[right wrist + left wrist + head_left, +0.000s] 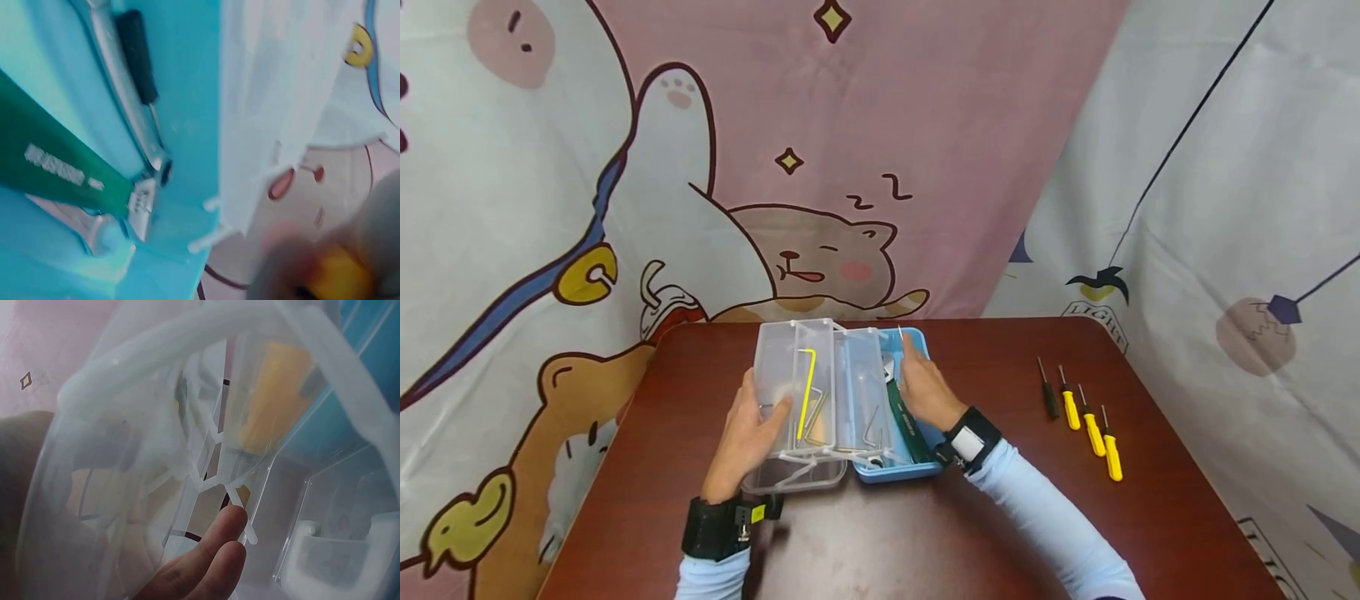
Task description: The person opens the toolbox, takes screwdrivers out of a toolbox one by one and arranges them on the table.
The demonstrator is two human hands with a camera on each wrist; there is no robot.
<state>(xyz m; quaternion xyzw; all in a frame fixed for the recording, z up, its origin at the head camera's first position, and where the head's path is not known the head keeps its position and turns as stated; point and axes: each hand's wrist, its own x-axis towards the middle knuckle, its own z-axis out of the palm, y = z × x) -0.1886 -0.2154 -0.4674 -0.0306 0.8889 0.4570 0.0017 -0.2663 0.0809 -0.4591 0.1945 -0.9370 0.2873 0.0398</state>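
Note:
A toolbox stands open on the table, with a blue base [898, 473] and clear plastic trays [859, 367] on white hinge arms. My left hand [748, 437] grips the left side of the clear trays, thumb on top. A yellow hex key [807, 396] and several silver hex keys [816, 417] lie in the trays. Over the base's right side, my right hand [928, 387] pinches a yellow-handled screwdriver [342, 275]; its thin metal shaft points up. Below that hand lies a green-handled tool [907, 425], beside a silver wrench [119, 75] and a black-handled screwdriver [135, 56].
Three yellow-handled screwdrivers [1092, 433] and one black-handled screwdriver [1049, 400] lie in a row on the right of the brown table [1000, 533]. A cartoon-printed cloth [925, 125] hangs close behind the table's far edge.

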